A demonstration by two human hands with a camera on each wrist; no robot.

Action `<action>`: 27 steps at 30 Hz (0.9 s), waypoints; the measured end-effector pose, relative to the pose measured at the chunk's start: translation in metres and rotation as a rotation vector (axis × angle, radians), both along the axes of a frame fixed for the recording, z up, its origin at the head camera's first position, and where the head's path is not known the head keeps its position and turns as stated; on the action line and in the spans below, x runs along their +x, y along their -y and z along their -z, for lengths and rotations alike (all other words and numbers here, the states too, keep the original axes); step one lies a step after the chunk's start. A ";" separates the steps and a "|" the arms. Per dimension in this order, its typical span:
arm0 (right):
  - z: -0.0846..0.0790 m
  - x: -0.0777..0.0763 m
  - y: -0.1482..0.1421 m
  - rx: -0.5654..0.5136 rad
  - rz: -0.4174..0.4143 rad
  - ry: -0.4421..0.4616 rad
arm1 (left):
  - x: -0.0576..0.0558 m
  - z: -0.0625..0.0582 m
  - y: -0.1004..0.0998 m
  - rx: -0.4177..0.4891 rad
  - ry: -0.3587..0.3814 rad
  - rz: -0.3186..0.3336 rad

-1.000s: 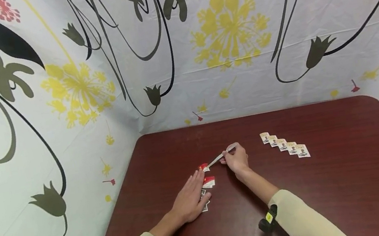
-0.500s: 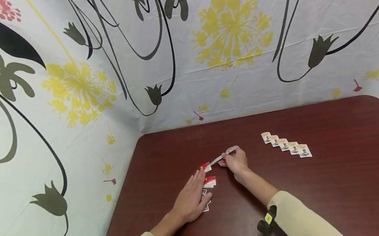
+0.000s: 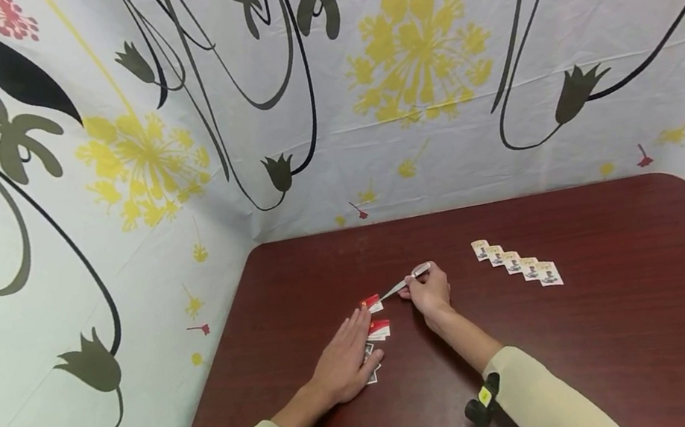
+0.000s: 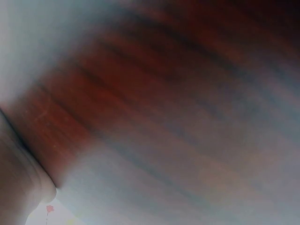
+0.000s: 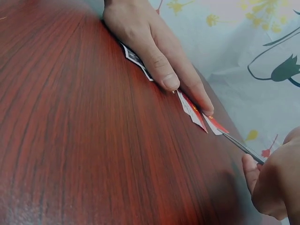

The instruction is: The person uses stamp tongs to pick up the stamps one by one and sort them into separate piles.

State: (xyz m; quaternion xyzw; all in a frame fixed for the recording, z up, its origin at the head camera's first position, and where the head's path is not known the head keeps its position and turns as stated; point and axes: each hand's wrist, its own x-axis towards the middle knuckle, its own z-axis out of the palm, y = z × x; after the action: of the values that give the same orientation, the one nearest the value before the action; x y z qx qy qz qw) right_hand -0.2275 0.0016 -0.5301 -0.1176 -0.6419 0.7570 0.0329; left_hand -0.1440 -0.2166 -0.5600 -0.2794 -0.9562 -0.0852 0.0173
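Note:
My left hand (image 3: 344, 364) lies flat with straight fingers on a column of postage stamps. Its fingertips rest at a red and white stamp (image 5: 218, 125) at the far end. Below that, several red and white stamps (image 3: 380, 327) overlap beside the fingers. Nearer the thumb, black and white stamps (image 5: 132, 57) with perforated edges stick out from under the hand. My right hand (image 3: 431, 293) pinches metal tweezers (image 5: 241, 146) with a ridged grip. The tweezer tips are right at the edge of the farthest red stamp. A blurred tabletop fills most of the left wrist view.
A slanting row of several overlapping pale stamps (image 3: 512, 262) lies on the right side of the dark red-brown table (image 3: 641, 330). A black wrist camera (image 3: 481, 405) sits on my right cuff. Floral cloth (image 3: 329, 132) hangs behind and left of the table.
The right hand and tweezers dip slightly and come back up, with the tips staying by the farthest red stamp. The left hand stays in place.

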 end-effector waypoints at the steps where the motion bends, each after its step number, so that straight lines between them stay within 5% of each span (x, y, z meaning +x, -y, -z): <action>1: 0.000 0.000 0.000 0.001 0.002 0.001 | 0.000 0.000 0.000 0.001 0.002 -0.001; 15: -0.008 0.002 -0.021 0.014 0.014 0.016 | 0.001 -0.001 -0.001 -0.011 -0.022 0.011; 27: -0.018 0.018 -0.080 -0.148 0.025 0.006 | 0.000 0.007 0.001 0.031 -0.036 0.017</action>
State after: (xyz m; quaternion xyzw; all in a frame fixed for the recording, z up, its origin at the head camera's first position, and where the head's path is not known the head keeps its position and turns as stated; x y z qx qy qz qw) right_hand -0.2099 0.0819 -0.5118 -0.1303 -0.5828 0.8015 0.0317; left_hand -0.1437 -0.2176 -0.5666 -0.2889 -0.9519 -0.0950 0.0383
